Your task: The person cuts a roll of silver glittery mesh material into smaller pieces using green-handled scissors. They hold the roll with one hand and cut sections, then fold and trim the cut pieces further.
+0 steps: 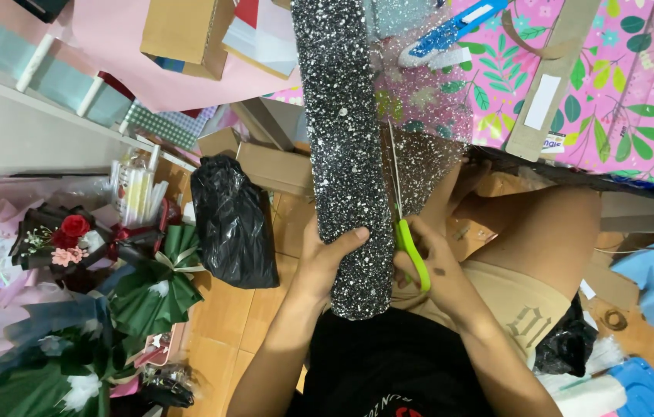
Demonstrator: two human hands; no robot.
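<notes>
Left hand (pixel 325 259) wrapped around lower end of long black roll of silver-speckled glittery wrapping material (pixel 340 139), thumb pressed across front; keeps roll steady and pointing to 12 o'clock. Right hand (pixel 429 266) closed through loops of green-handled scissors (pixel 408 232), just at 3 o'clock of roll; blades aimed to 12 along unrolled sheer sheet (pixel 420 116), presumably to follow roll's edge. Roll's foot resting at lap. Black plastic bag (pixel 233 222) at 9 o'clock; wrapped flower bouquets (pixel 88 270) farther out.

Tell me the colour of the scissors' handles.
Bright green handles on the scissors, seen best in the head view.
</notes>
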